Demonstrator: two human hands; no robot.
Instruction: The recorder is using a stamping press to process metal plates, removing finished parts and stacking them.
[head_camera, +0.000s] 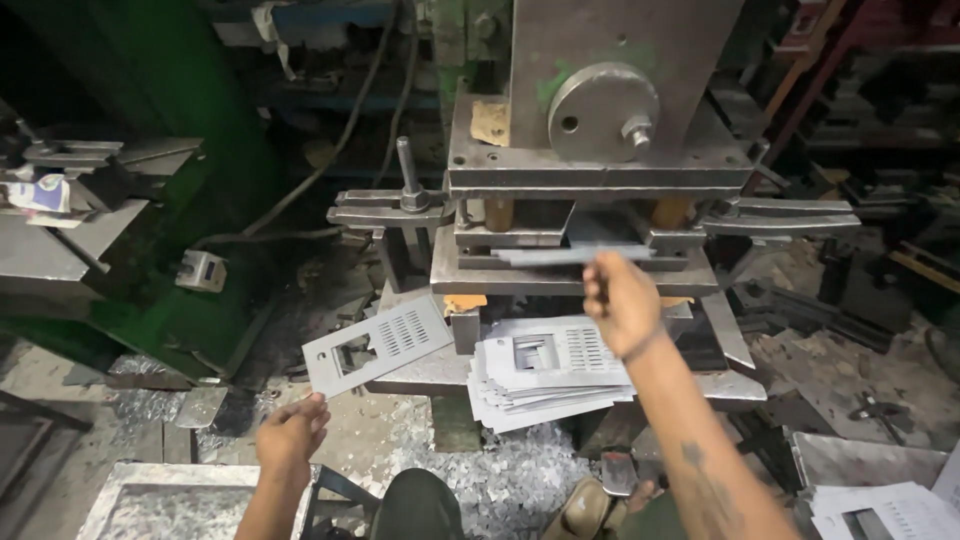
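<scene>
**Two plates at the press, one in each hand**

Head view, the only one we have. Our right hand (620, 300) reaches forward to the mouth of the press die (570, 262), fingers closed on the near edge of a flat metal strip (560, 255) that lies in the slot. Its long axis runs left to right, square across the line of the forearm, and it sits just beyond the knuckles.

Our left hand (292, 432) is lower and well off to the left. It pinches the near corner of a punched plate (378, 345), grey, with a window cut-out and rows of slots, which tilts up and away to the right.

Between the hands, just under the right wrist, lies a stack of punched plates (545, 370) on the press bed (edges fanned, none squared up). Metal swarf (500, 470) covers the floor below. A steel tray (170, 500) sits at lower left.
</scene>
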